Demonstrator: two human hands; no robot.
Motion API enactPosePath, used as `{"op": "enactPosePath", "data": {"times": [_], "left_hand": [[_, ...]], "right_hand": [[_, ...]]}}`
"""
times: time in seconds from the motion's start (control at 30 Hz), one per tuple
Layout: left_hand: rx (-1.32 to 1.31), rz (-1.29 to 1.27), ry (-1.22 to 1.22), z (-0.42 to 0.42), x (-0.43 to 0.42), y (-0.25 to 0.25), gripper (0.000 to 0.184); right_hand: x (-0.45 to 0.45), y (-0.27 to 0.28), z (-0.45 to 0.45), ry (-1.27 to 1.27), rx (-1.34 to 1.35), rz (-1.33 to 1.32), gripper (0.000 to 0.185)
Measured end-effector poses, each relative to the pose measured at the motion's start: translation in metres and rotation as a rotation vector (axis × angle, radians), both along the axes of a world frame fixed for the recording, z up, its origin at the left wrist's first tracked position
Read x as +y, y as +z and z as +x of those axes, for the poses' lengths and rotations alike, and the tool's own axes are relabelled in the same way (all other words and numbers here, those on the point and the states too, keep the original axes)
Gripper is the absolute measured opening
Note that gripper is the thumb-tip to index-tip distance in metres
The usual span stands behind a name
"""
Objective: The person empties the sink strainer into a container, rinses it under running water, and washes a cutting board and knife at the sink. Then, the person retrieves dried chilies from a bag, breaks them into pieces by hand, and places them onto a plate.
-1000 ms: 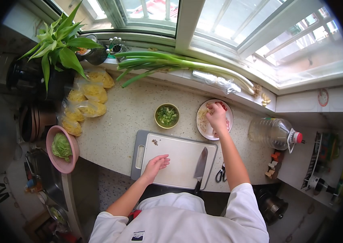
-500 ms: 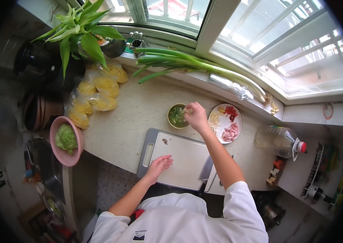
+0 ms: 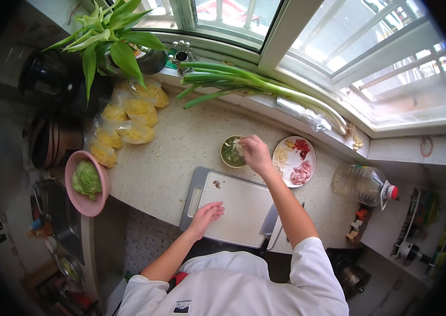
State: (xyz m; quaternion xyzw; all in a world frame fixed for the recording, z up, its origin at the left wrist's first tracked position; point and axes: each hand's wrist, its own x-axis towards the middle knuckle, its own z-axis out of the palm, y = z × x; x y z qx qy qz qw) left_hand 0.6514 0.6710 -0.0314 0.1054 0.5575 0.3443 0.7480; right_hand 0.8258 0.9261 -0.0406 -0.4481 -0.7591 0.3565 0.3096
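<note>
My right hand is over the right side of a small bowl of liquid with chopped greens. Its fingertips are pinched together by pale bits; what they hold is too small to name. My left hand hovers at the left of the white cutting board, open, fingers stretched out and holding nothing. A small dark heap of crumbs lies on the board. Along the board's right side rests a broad-bladed knife. Right of the bowl, a white plate carries chopped red pepper, pink meat pieces and pale minced bits.
Long green onions lie along the windowsill. Bagged yellow noodles sit at the left, near a pink basin with a lettuce. An oil bottle lies at the right. A leafy plant overhangs the back left corner.
More pale bits show in the bowl beneath my right fingertips. My right hand has barely shifted; my left hand stays put. The whole view has shifted slightly.
</note>
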Motion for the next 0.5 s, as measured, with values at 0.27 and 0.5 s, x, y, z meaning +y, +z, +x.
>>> {"op": "enactPosePath", "data": {"times": [0.27,0.5], "left_hand": [[0.016,0.005,-0.033,0.005,0.003,-0.001,0.037],[0.012,-0.004,-0.058,0.012,0.008,0.001,0.037]], "right_hand": [[-0.004,0.011,0.007,0.132,-0.153,0.05,0.024],[-0.014,0.002,0.072,-0.219,-0.159,-0.073,0.032]]}}
